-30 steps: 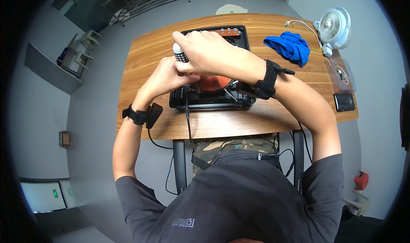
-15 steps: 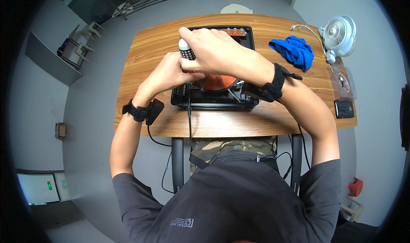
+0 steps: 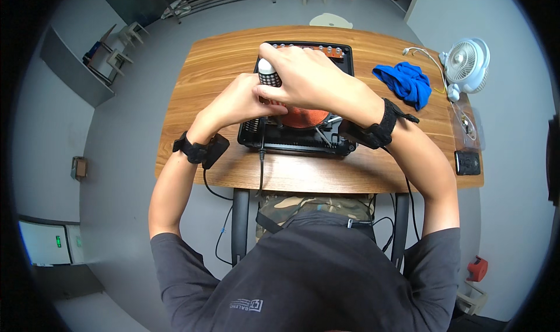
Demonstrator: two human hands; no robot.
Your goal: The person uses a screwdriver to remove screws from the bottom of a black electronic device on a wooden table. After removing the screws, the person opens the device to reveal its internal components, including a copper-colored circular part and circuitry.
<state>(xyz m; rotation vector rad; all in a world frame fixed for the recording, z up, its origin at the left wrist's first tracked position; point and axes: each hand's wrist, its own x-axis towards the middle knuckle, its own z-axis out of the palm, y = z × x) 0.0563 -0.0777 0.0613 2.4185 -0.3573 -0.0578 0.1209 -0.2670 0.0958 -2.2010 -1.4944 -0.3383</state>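
On the table lies an opened black appliance [image 3: 280, 145] with a round copper-coloured coil [image 3: 304, 118] in its middle. Over its left side I hold an upright screwdriver [image 3: 269, 80] with a white rounded end and a black-and-white patterned handle. My right hand [image 3: 306, 75] is closed round the upper handle. My left hand [image 3: 242, 99] is closed at the lower part, thumb and fingers together below the right hand. The screwdriver's tip and the spot under it are hidden by my fingers. A black cord [image 3: 261, 157] leaves the appliance's front edge.
A crumpled blue cloth [image 3: 403, 84] lies right of the appliance. Along the table's right side are a white fan [image 3: 465, 64] with its cable, a clear plastic tray [image 3: 469, 128] with small parts, and a black flat device [image 3: 467, 163]. Cables hang from both wrist straps.
The view has shifted slightly, so the table and appliance appear a little lower. Both hands keep their places on the screwdriver.
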